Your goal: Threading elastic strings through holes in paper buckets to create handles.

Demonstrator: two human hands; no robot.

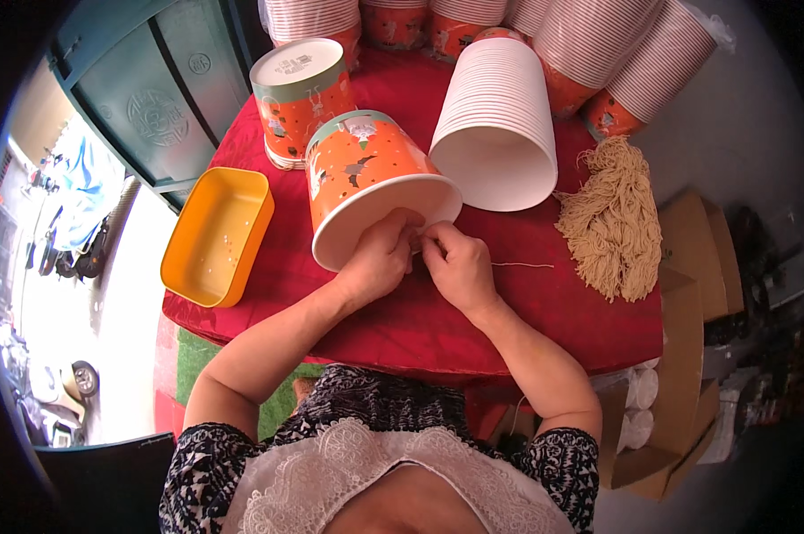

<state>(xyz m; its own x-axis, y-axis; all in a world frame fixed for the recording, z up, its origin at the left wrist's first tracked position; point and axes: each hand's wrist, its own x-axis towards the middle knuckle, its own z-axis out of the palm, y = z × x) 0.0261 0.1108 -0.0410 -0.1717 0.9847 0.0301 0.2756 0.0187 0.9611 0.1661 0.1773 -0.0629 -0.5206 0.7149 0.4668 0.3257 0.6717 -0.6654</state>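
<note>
Left hand grips orange paper bucket; right hand, fingertips pinched, at rim | red tablecloth | teal embossed door, cardboard boxes

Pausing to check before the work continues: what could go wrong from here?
1. The orange bucket is tilted, with the left hand and right hand at its rim; it might slip or roll.
2. The yellow tray sits by the table's left edge; a bump could spill its small bits.
3. The loose strand bundle might tangle.
</note>
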